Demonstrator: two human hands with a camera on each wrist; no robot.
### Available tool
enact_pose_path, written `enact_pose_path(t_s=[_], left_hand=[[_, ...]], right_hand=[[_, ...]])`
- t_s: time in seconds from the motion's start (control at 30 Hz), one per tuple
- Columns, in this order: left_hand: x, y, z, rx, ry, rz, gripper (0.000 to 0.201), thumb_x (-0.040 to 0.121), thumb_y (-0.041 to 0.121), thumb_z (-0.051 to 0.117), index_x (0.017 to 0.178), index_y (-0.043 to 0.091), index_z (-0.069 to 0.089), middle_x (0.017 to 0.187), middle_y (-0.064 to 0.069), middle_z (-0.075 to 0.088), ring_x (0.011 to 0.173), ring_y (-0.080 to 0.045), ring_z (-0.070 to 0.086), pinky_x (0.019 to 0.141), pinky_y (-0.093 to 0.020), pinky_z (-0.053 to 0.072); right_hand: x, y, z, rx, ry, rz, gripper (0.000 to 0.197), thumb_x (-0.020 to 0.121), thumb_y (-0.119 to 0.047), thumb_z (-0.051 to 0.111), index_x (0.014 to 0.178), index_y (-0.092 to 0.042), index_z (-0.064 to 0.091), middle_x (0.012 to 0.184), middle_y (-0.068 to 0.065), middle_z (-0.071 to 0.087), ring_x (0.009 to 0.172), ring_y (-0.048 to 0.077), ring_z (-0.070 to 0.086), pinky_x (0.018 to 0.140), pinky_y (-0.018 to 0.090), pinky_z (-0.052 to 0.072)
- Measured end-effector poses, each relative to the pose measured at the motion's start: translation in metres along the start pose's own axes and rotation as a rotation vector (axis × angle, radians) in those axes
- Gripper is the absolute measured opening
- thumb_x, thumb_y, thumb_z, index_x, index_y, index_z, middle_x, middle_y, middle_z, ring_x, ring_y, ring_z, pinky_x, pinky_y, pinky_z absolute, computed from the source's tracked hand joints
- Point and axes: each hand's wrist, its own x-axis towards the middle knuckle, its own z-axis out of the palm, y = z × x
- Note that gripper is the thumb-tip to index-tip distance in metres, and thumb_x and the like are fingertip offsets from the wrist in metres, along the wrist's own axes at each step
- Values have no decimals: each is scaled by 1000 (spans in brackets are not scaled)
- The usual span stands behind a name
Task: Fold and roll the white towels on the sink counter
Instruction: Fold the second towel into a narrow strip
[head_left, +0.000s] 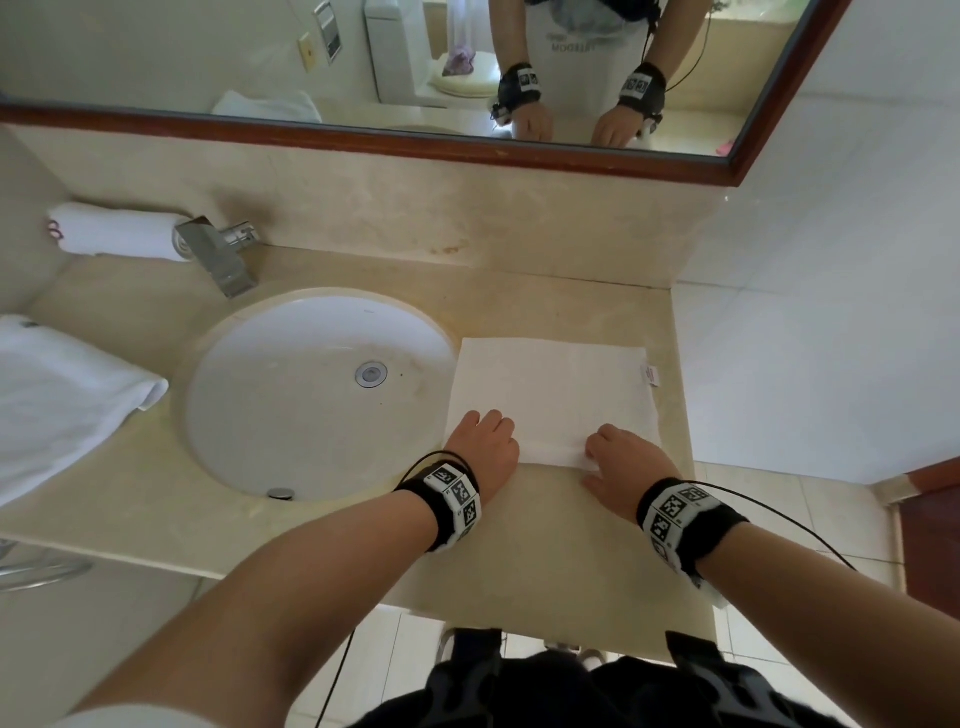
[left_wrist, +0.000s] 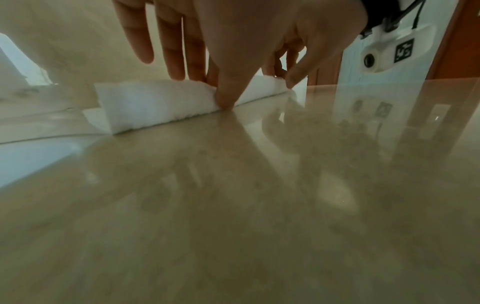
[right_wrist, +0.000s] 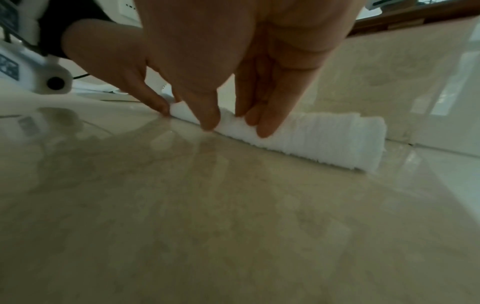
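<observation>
A folded white towel (head_left: 550, 389) lies flat on the beige counter (head_left: 519, 530) to the right of the sink. Its near edge is turned up into a low roll (left_wrist: 155, 107). My left hand (head_left: 485, 431) grips the roll's left part, thumb at the near side and fingers over the top (left_wrist: 207, 90). My right hand (head_left: 613, 449) pinches the roll's right part the same way (right_wrist: 233, 125). The roll's right end (right_wrist: 337, 144) sticks out past my fingers. A small red-printed label (head_left: 650, 375) shows at the towel's right edge.
The white sink basin (head_left: 311, 395) is just left of the towel, with a chrome faucet (head_left: 218, 249) behind it. A rolled towel (head_left: 114, 231) lies at the back left and a loose towel (head_left: 62, 395) at the far left. The counter's right edge (head_left: 683, 415) is close to the towel.
</observation>
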Motion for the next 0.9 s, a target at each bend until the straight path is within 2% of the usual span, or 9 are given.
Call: enact_pose_path(t_s=[0.13, 0.23, 0.3, 0.43, 0.53, 0.63, 0.67, 0.8, 0.9], left_hand=[[5, -1, 3, -29, 27, -17, 15, 58, 8, 48, 53, 18, 57, 60, 1, 59, 60, -19, 56, 56, -24, 42], [3, 0, 2, -81, -43, -13, 31, 79, -1, 32, 91, 10, 58, 89, -6, 63, 89, -27, 55, 79, -34, 41], [6, -4, 4, -94, -38, -16, 27, 85, -3, 31, 101, 7, 52, 98, -9, 61, 99, -29, 50, 85, -35, 34], [10, -10, -1, -88, -60, -22, 24, 86, -1, 34, 95, 9, 53, 94, -8, 64, 99, -28, 48, 85, -34, 32], [14, -13, -4, -117, -64, -28, 23, 82, 0, 41, 91, 8, 61, 93, -7, 63, 100, -28, 50, 87, -35, 35], [19, -14, -1, -146, -47, -81, 13, 65, -4, 57, 67, 7, 63, 78, -8, 61, 80, -30, 58, 69, -33, 42], [21, -14, 1, -156, -32, -95, 12, 64, -4, 59, 66, 7, 62, 76, -9, 60, 78, -30, 58, 67, -33, 41], [28, -12, -1, -143, -18, -135, 25, 84, -1, 39, 96, 10, 58, 97, -7, 60, 101, -28, 50, 84, -35, 35], [32, -14, -7, -153, -18, -171, 19, 86, 1, 41, 94, 13, 53, 90, -5, 65, 96, -26, 51, 80, -33, 34]], right_hand=[[3, -1, -1, -124, 20, 10, 21, 94, -20, 45, 113, -16, 54, 116, 0, 53, 109, 19, 49, 78, 31, 50], [7, -3, -1, -193, 18, 0, 25, 93, -16, 42, 111, -13, 58, 113, 1, 55, 110, 20, 47, 75, 29, 43], [10, -1, -1, -204, 9, -26, 27, 92, -17, 42, 109, -13, 62, 113, 2, 56, 109, 21, 46, 81, 29, 41], [12, 7, -1, -82, 2, -13, 28, 92, -15, 43, 115, -19, 60, 113, -1, 55, 109, 20, 46, 90, 29, 40], [12, 9, -7, 38, 35, 36, 22, 94, -16, 42, 109, -26, 54, 103, -4, 61, 104, 19, 52, 83, 28, 41], [14, 9, -9, 4, 75, 34, 21, 95, -17, 42, 103, -24, 61, 100, -4, 61, 100, 19, 51, 81, 28, 41], [15, 8, -8, -5, 77, 42, 22, 95, -16, 43, 103, -23, 62, 102, -3, 60, 100, 19, 52, 80, 29, 43], [11, 2, -4, -3, 7, 56, 22, 92, -11, 44, 108, -16, 59, 108, 1, 54, 96, 23, 59, 73, 31, 46], [6, 1, -3, -3, -7, 21, 24, 94, -25, 47, 114, -13, 54, 112, 2, 54, 102, 23, 57, 82, 32, 47]])
